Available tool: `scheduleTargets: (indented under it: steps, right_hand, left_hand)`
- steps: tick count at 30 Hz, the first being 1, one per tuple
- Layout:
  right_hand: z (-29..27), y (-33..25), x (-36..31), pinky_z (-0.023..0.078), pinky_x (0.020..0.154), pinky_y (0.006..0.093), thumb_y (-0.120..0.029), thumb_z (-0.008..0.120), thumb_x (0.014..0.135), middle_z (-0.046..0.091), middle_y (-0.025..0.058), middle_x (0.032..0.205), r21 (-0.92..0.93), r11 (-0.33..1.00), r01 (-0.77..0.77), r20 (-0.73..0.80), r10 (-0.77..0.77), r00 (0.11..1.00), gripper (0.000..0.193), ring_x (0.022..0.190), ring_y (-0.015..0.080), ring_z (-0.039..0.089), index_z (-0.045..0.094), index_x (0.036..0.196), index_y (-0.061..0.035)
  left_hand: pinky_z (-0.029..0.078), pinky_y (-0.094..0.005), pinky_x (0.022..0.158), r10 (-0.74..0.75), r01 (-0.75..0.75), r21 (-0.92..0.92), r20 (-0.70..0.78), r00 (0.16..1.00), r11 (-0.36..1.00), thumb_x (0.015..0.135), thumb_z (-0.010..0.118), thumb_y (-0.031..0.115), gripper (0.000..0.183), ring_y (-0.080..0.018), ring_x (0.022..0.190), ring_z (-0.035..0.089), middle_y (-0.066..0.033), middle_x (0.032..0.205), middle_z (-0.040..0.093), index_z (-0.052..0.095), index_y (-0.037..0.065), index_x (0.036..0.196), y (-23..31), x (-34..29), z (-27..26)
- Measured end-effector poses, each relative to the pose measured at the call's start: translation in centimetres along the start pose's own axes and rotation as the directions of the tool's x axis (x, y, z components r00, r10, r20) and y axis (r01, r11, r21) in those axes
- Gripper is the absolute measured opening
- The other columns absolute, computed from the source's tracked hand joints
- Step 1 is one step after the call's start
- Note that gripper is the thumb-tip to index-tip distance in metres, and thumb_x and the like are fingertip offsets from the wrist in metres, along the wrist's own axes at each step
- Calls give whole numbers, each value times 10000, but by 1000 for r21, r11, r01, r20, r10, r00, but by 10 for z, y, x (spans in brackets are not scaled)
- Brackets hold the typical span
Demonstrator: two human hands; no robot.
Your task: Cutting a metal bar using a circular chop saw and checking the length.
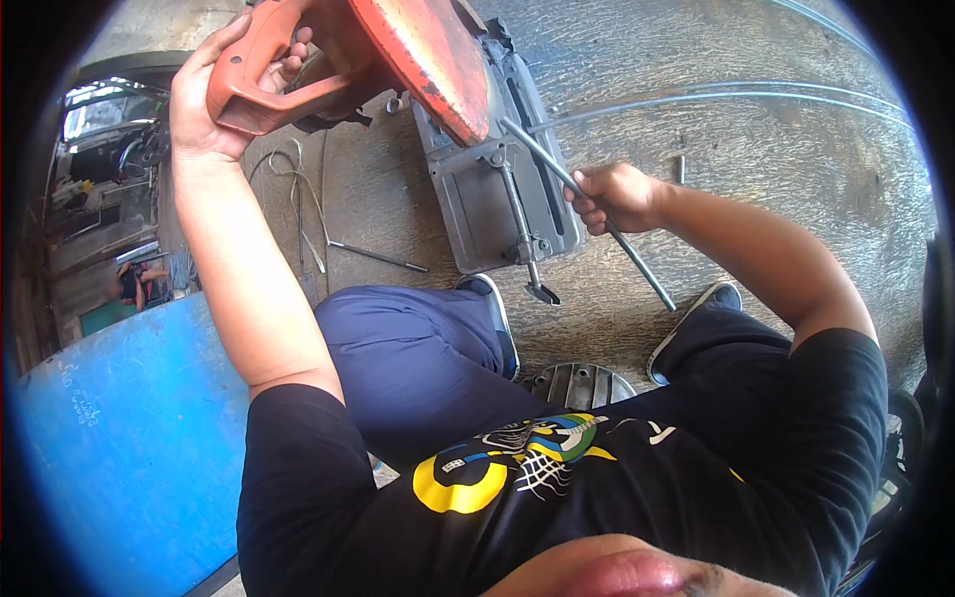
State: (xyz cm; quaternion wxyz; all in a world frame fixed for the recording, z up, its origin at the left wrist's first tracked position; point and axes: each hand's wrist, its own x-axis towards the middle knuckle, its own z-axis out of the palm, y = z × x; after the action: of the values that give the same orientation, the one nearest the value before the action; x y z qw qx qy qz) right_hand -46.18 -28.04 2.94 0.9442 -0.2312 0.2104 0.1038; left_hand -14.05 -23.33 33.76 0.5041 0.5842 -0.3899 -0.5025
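An orange cut-off saw (433, 65) stands in front of me on its grey metal base (460, 214). My left hand (199, 114) is wrapped round the saw's orange loop handle (239, 90). In my right hand (619, 197), closed fingers grip a thin metal rod (643, 261). The rod slants from near my right shoe up to the saw, where its far end meets the lower edge of the orange guard. A screw clamp (517, 204) is fixed along the base, close to the rod. The guard hides the cutting disc and the exact contact there.
Long thin rods (716, 95) stretch off to the upper right. A short rod piece (681, 169) lies beyond my right forearm. Left of the base are a looped cord (298, 184) and a dark rod (378, 257). A blue panel (139, 428) fills the lower left. Between my shoes sits a ribbed metal piece (582, 383).
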Motion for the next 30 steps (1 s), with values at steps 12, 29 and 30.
scheduleTargets:
  steps: [12,29,30]
  right_hand:
    - [0,5,7,318,544,263,-281,341,1020,386,3,742,-117,993,24,-20,-26,999,228,590,100,316,442,958,-86]
    - [2,5,15,392,570,310,-214,402,1006,414,32,756,-291,948,126,-126,-168,978,167,616,129,384,414,926,-69]
    - [2,5,16,403,555,305,-210,419,1001,427,34,743,-337,933,129,-162,-192,968,168,607,128,405,420,925,-60]
  left_hand:
    - [502,-396,876,-57,73,-78,189,980,994,943,418,192,480,-366,1002,596,-336,1151,536,395,-153,1276,1,3,-6]
    - [503,-402,868,-43,60,-84,198,979,995,943,401,194,479,-381,1012,587,-349,1140,533,399,-151,1276,-1,4,-6]
    - [503,-401,871,-32,51,-83,219,975,995,945,399,195,479,-379,1010,588,-347,1139,534,400,-153,1273,-1,4,-6]
